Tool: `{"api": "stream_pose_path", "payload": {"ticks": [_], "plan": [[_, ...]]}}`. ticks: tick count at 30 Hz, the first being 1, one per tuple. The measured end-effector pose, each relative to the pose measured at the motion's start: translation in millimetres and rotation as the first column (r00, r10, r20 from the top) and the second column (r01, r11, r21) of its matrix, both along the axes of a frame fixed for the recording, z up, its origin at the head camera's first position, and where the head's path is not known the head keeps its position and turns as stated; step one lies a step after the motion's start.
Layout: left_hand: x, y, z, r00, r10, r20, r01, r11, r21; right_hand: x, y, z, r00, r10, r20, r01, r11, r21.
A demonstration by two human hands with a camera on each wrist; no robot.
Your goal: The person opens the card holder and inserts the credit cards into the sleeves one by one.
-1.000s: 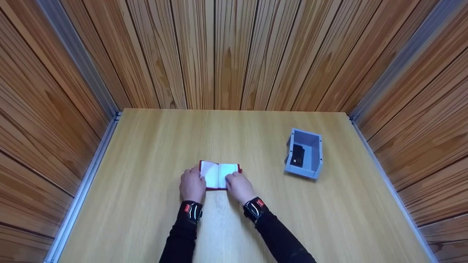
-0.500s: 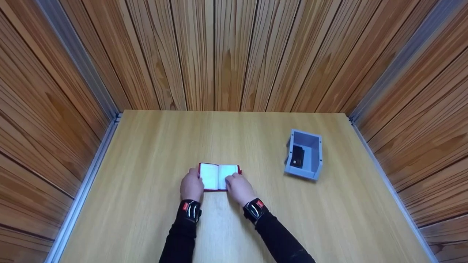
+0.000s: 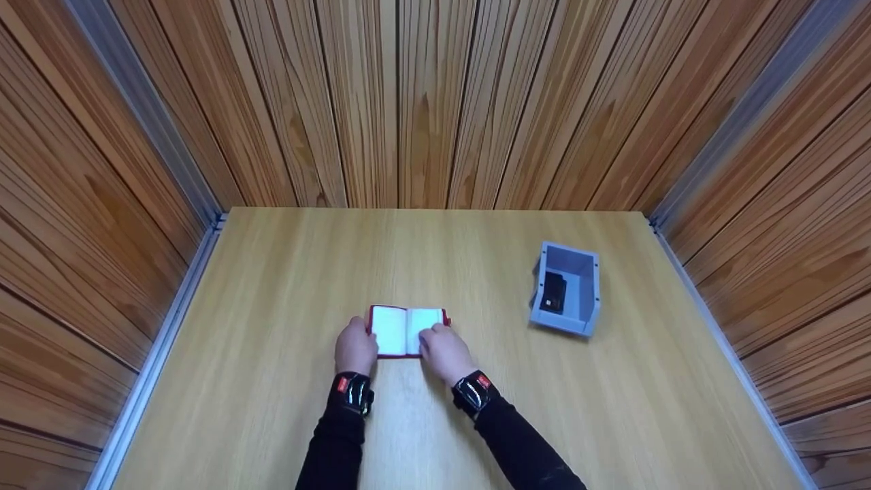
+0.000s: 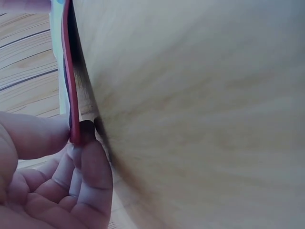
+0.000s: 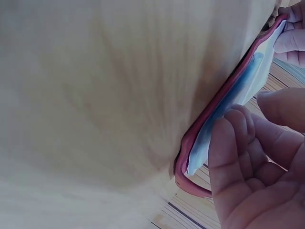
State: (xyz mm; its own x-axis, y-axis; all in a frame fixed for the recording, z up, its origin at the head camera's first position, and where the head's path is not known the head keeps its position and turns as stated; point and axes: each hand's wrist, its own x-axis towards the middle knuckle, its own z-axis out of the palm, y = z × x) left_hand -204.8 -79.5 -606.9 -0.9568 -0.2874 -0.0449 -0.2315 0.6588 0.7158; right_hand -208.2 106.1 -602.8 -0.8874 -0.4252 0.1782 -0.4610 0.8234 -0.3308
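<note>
A small notebook with a red cover and pale pages lies spread on the wooden table in the head view. My left hand is at its left side. In the left wrist view, my left thumb and a fingertip pinch the red cover's edge. On the right-hand page rests my right hand, its fingers loosely bent. The right wrist view shows a gap between the right thumb and the fingers, with the bluish page beyond. A red strap loop sticks out at the cover's end.
A grey-blue plastic bin stands on the table to the right, with a black object inside along its left wall. Wood-panelled walls enclose the table at the back and both sides.
The notebook's left page has come down flatter and looks wider. My left hand has shifted slightly left with the cover. The right hand stays at the right page.
</note>
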Motion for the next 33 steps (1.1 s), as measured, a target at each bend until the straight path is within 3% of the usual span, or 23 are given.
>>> {"api": "stream_pose_path", "payload": {"ticks": [8, 17, 21, 24, 28, 30, 33], "plan": [[0.4, 0.8, 2.4, 1.0, -0.011, -0.015, 0.011, 1.0, -0.002, 1.6, 1, 2.8, 1.0, -0.013, 0.001, 0.013, 1.0, -0.007], [0.0, -0.1, 1.5, 0.999, -0.017, -0.035, 0.017, 1.0, -0.011, 1.0, 10, 8.3, 0.999, -0.037, 0.006, 0.037, 0.99, -0.133], [0.5, -0.7, 0.9, 1.0, -0.013, -0.012, 0.013, 1.0, 0.006, -0.5, 25, 14.3, 0.994, -0.096, 0.055, 0.106, 0.97, -0.219], [0.8, -0.6, 1.2, 1.0, -0.016, -0.01, 0.017, 1.0, 0.014, -4.8, 46, 20.0, 0.983, -0.166, 0.074, 0.181, 0.934, -0.307], [0.9, -1.0, 1.2, 1.0, -0.014, -0.018, 0.014, 1.0, 0.023, -16.6, 88, 27.3, 0.952, -0.302, 0.059, 0.298, 0.857, -0.42], [1.0, -1.2, 0.8, 1.0, -0.012, -0.021, 0.012, 1.0, 0.022, -23.1, 111, 31.0, 0.919, -0.391, 0.057, 0.373, 0.811, -0.451], [1.0, -1.0, 0.0, 1.0, -0.014, -0.026, 0.014, 1.0, 0.008, -31.6, 144, 36.3, 0.844, -0.527, 0.096, 0.51, 0.737, -0.444]]}}
